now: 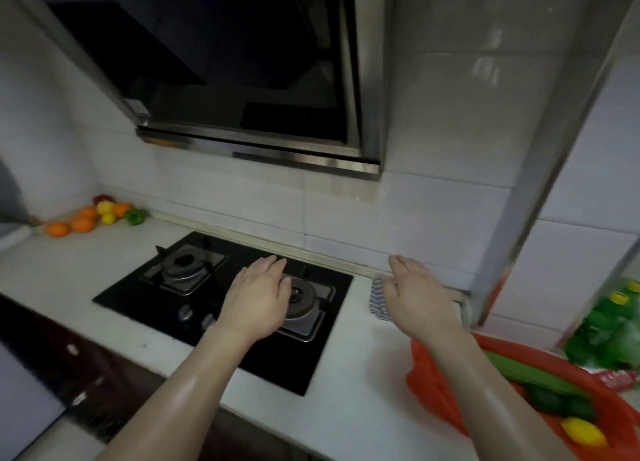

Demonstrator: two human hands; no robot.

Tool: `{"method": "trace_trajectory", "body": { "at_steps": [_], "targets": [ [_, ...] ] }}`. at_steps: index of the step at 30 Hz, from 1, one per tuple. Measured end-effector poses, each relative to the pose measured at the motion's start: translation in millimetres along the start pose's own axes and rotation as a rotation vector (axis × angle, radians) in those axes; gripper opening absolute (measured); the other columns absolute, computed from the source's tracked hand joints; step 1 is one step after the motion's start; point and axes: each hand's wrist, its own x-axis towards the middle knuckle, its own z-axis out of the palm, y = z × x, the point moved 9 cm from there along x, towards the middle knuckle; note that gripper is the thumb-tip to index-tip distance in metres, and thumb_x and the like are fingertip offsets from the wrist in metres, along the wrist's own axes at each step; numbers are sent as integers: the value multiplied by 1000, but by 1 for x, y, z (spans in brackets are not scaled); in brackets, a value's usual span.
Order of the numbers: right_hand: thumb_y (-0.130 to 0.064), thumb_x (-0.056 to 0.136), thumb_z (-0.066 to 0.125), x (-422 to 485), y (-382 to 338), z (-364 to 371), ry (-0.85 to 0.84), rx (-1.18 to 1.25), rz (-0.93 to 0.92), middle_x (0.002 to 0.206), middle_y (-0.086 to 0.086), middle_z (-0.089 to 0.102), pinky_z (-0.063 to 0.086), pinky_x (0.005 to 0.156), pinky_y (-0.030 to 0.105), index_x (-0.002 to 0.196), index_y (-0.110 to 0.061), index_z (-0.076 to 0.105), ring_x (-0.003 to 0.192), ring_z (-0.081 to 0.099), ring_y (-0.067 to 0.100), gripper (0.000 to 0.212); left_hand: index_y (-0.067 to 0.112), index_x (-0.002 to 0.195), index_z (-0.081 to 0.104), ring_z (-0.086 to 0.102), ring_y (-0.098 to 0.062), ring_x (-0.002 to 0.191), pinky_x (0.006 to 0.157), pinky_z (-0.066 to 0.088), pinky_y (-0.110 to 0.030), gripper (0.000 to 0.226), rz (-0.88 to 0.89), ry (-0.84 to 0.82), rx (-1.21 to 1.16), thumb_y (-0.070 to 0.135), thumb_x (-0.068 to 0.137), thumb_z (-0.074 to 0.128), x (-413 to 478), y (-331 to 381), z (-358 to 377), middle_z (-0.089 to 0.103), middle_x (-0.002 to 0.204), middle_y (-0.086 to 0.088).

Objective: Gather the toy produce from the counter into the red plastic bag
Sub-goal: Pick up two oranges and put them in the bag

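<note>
Beside red plastic bag [426, 386], packet [618, 380], print blurred

Both hands reach forward with straight fingers and hold nothing: the left hand [258, 296] over the black hob [221, 308], the right hand [417, 292] over the white counter [346, 391] near a striped cloth [377, 299]. Toy fruit [93, 214] lies in the far left corner. The red bag [429, 384] at lower right holds a cucumber [530, 374] and a lemon [583, 432].
</note>
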Motion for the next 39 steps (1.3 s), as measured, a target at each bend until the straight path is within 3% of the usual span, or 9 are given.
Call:
{"method": "trace_trajectory", "body": {
  "at_steps": [3,7,12,16,26,39],
  "targets": [
    [-37,96,25,9,-56,15,-15,16,-55,146,12,42,20,113,32,141,-5,40,136,34,25,57,20,147,37,27,-18,143,118,22,-41,52,-52,5,-2,41,99,32,-10,-53,-16,35,154,-2],
    [-39,89,23,23,-128,39,-10,32,-132,141,13,47,24,111,32,137,-4,45,131,40,27,63,20,147,37,28,-17,143,118,23,-41,52,-96,44,33,41,99,31,-27,-120,-42,36,154,-1],
    [-34,98,35,37,-197,71,-27,53,-211,143,9,46,23,111,29,138,-8,44,132,40,23,49,18,145,40,30,-19,142,117,24,-40,53,-175,64,62,41,99,29,-38,-193,-72,38,152,-4],
    [-40,96,24,59,-233,89,-61,88,-246,146,7,43,21,112,28,142,-10,40,134,36,21,58,18,146,39,30,-19,142,117,24,-40,51,-220,72,57,38,99,32,-34,-232,-82,37,153,-4],
    [-33,99,35,137,-291,125,-71,157,-342,143,8,46,27,111,31,140,-9,41,130,41,21,48,18,148,36,26,-18,143,119,18,-34,51,-295,98,72,36,101,32,8,-301,-85,33,155,-5],
    [-37,96,28,198,-410,167,-72,120,-408,141,11,48,30,111,35,138,-7,44,130,41,24,55,17,148,35,24,-18,144,119,16,-35,51,-358,108,24,35,101,33,32,-431,-111,31,156,-5]
  ]
}}
